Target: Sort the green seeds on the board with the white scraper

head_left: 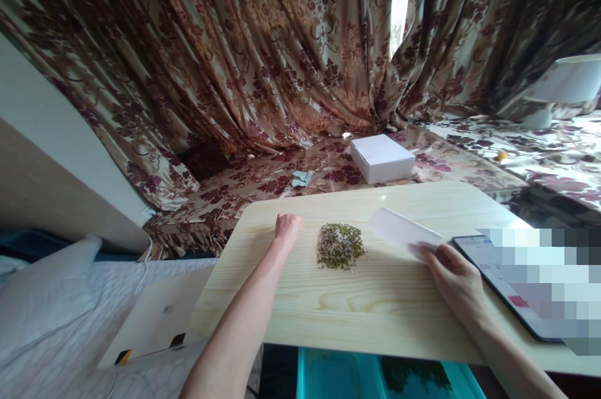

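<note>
A pile of small green grains mixed with white ones (340,245) lies in the middle of the wooden-topped table (375,311). To its left, my left hand (288,227) is closed in a fist by the tabletop; the inside of the fist is hidden. On the other side, my right hand (454,270) grips one end of a thin flat white card (399,230). The card is slightly blurred, and its free end points toward the pile without touching it.
A phone-like device (498,286) lies at the table's right side, partly pixelated. Below the front edge sits a turquoise divided bin (338,377) with dark green contents in its right compartment. Behind the table are a white box (382,158) and a pale folded cloth (301,179).
</note>
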`<action>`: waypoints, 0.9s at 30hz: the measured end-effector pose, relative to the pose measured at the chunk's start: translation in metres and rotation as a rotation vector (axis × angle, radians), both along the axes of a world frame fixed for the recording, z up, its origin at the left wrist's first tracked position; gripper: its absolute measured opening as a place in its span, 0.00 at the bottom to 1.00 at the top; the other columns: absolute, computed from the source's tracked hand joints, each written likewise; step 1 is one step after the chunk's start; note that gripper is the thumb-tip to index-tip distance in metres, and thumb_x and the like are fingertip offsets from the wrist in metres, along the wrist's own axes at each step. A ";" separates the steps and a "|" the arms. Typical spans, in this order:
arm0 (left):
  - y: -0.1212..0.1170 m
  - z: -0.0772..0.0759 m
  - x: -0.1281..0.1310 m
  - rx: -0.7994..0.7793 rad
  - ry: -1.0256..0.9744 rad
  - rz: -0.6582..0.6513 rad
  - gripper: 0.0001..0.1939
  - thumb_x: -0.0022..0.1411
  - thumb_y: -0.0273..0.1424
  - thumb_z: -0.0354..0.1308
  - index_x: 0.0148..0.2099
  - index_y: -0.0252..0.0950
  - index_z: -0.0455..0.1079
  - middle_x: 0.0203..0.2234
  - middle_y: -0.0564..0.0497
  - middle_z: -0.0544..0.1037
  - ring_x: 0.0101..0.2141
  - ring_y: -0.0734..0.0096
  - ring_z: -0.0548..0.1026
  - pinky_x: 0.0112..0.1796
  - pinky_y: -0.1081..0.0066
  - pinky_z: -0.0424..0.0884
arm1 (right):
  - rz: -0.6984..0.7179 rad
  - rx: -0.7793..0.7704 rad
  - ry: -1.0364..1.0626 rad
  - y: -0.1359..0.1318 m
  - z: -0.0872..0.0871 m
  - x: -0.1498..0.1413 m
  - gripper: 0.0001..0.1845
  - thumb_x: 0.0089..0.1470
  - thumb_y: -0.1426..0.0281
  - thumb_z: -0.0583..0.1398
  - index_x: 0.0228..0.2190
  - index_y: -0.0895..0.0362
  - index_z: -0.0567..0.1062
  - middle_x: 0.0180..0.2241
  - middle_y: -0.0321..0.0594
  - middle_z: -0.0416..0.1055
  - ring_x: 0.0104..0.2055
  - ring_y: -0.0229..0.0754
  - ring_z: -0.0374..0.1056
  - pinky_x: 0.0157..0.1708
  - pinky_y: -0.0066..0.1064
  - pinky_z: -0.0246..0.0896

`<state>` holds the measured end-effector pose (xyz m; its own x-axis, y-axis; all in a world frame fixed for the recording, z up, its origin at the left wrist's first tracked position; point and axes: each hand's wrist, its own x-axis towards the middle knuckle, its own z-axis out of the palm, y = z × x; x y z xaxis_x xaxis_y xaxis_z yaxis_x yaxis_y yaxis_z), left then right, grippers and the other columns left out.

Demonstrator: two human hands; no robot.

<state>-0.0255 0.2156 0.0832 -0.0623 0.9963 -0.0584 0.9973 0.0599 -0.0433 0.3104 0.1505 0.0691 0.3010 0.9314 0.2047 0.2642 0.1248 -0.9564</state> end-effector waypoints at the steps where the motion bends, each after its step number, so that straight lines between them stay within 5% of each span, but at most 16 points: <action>1: -0.001 0.000 -0.001 0.001 -0.008 0.007 0.17 0.66 0.38 0.55 0.53 0.36 0.66 0.49 0.46 0.70 0.45 0.64 0.72 0.45 0.58 0.72 | 0.006 0.002 -0.005 0.000 -0.001 0.001 0.11 0.39 0.58 0.61 0.22 0.54 0.73 0.22 0.35 0.72 0.26 0.41 0.67 0.27 0.30 0.63; 13: 0.003 -0.003 -0.022 -0.056 -0.139 0.063 0.15 0.66 0.38 0.54 0.53 0.38 0.67 0.50 0.46 0.70 0.45 0.65 0.72 0.45 0.59 0.72 | 0.005 -0.022 -0.014 -0.002 0.000 0.001 0.12 0.40 0.59 0.61 0.26 0.53 0.74 0.27 0.36 0.76 0.31 0.44 0.71 0.34 0.32 0.66; 27: 0.006 0.003 0.000 -0.096 -0.038 0.133 0.17 0.66 0.38 0.55 0.53 0.36 0.66 0.50 0.46 0.70 0.45 0.64 0.72 0.45 0.58 0.72 | 0.004 -0.010 0.003 0.000 0.001 0.002 0.12 0.39 0.58 0.61 0.25 0.53 0.75 0.27 0.36 0.77 0.31 0.45 0.72 0.33 0.32 0.67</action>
<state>-0.0250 0.2221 0.0858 -0.1889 0.9693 -0.1577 0.9819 0.1885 -0.0174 0.3121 0.1500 0.0699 0.2975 0.9347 0.1942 0.2611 0.1160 -0.9583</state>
